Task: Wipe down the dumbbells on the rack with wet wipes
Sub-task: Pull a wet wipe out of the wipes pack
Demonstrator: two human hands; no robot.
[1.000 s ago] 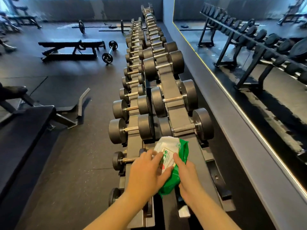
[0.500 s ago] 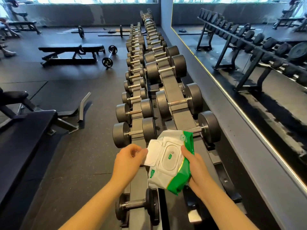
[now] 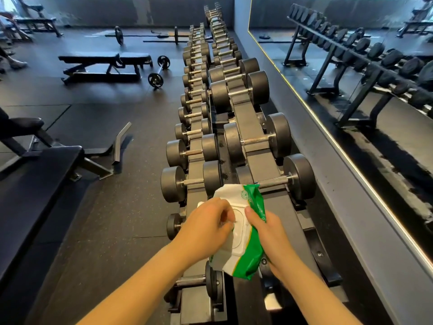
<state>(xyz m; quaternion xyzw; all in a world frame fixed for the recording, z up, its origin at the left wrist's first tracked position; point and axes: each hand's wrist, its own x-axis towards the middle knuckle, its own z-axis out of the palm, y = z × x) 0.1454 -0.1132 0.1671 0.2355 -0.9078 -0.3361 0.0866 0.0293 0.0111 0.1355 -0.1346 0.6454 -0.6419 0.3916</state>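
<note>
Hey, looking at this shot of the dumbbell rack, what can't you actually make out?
All in the head view:
- Whether the left hand pinches a wipe: its own fingers cover the opening of the wipes pack.
- The pack's print: blurred.
- Small dumbbell beside the left hand: bar hidden behind that hand.
- Far dumbbells: too small to tell clean from dirty.

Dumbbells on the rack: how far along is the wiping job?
Done: nothing looks wiped, since no loose wipe shows on the dumbbells. In hand: the right hand grips the wipes pack above the rack, while the left hand picks at its opening; whether it already pinches a wipe cannot be told. Left: pull a wipe free, then wipe every one along the rows.
</note>
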